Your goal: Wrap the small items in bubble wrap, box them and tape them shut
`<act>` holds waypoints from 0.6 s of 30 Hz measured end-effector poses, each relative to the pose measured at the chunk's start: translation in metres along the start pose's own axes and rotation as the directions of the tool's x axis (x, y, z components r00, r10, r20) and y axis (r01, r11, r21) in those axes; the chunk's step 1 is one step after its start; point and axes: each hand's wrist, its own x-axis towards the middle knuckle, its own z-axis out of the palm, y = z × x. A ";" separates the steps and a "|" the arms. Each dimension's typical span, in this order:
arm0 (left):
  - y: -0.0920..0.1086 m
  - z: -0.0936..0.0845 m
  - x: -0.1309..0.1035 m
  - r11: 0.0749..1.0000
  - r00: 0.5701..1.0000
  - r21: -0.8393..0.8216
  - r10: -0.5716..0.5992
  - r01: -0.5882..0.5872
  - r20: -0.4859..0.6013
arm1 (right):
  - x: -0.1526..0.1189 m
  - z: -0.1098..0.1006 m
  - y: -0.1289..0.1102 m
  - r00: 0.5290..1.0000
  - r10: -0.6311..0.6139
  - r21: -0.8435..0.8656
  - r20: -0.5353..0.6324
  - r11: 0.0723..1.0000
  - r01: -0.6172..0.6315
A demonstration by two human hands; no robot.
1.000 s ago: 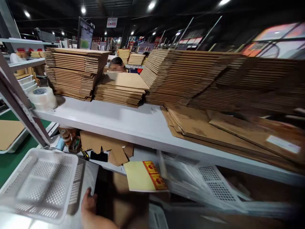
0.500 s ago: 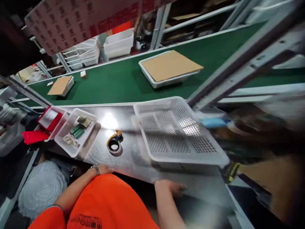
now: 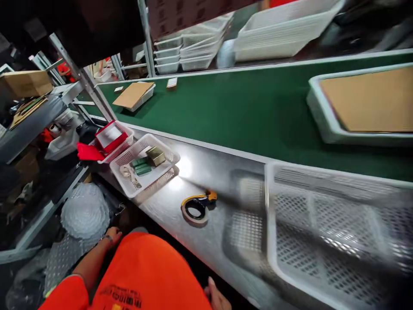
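My left hand (image 3: 113, 234), with a band on its wrist, is low beside the roll of bubble wrap (image 3: 85, 211). Its fingers are too small and dark to make out, and touching cannot be told. At the front edge of the metal table (image 3: 167, 215), my right hand (image 3: 218, 298) is partly cut off by the frame. Its thumb stands apart and nothing shows in it. A tape dispenser (image 3: 197, 207) with an orange frame lies on the table. Left of it, a white basket (image 3: 167, 165) holds green packets, a gold box (image 3: 156, 156) and a pale bundle.
A large white perforated basket (image 3: 271, 224) occupies the table's right. Behind runs a green conveyor belt (image 3: 232, 107) carrying cardboard-topped trays (image 3: 371, 101). A red box (image 3: 111, 137) sits in another basket at far left. Metal posts (image 3: 93, 92) and stacked white baskets (image 3: 277, 41) stand beyond.
The view has swung left, bringing the bubble wrap and side shelf further in. My left hand has left the table edge for the bubble wrap; my right hand has drawn back towards my body.
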 end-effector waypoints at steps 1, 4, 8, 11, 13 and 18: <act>-0.018 -0.007 0.000 0.999 0.998 -0.032 -0.023 0.021 -0.061 | 0.002 0.011 -0.002 0.998 -0.026 0.002 0.053 1.000 0.026; -0.061 -0.039 0.009 0.993 0.967 -0.117 -0.035 0.006 -0.253 | 0.019 0.037 -0.017 0.980 -0.080 -0.057 0.182 0.994 0.092; -0.098 -0.092 0.040 0.971 0.860 -0.162 0.070 -0.174 -0.506 | 0.048 0.064 -0.041 0.955 -0.063 -0.189 0.288 0.974 0.121; -0.125 -0.118 0.064 0.931 0.704 -0.194 0.088 -0.310 -0.704 | 0.052 0.092 -0.051 0.951 -0.011 -0.224 0.309 0.971 0.084; -0.145 -0.117 0.076 0.915 0.683 -0.253 0.033 -0.315 -0.730 | 0.044 0.117 -0.054 0.955 0.038 -0.220 0.295 0.975 0.030; -0.177 -0.060 0.085 0.869 0.839 -0.323 0.169 -0.374 -0.517 | 0.001 0.172 -0.051 0.948 0.220 -0.273 0.229 0.950 -0.155</act>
